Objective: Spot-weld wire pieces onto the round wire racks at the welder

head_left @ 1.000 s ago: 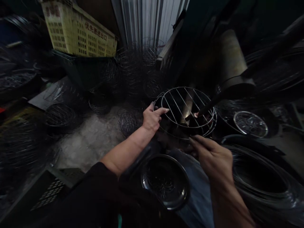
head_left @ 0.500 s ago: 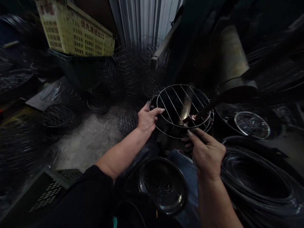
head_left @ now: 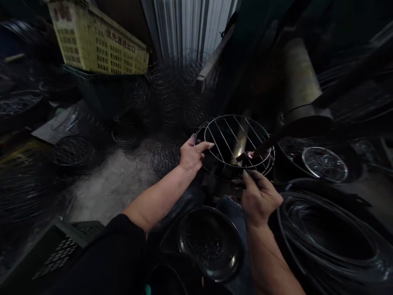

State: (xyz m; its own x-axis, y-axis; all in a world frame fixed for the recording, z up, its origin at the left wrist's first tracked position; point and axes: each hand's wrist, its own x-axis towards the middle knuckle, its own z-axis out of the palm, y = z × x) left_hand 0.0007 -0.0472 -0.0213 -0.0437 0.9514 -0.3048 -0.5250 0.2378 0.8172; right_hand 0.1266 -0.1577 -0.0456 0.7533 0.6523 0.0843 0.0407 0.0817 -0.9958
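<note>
Fingers [head_left: 205, 145] of the left hand [head_left: 190, 155] clamp the round wire rack [head_left: 235, 145] at its 9 o'clock rim; right hand [head_left: 258, 196] pinches its 6 o'clock edge. Thin shiny parallel bars. Glossy metal bowl [head_left: 211, 243] sits below.

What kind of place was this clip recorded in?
Most likely a small metal-wire workshop. Both hands, left hand and right hand, hold a round wire rack at a dark machine arm; finished wire baskets are piled behind, and big coils of wire lie at the right.
</note>
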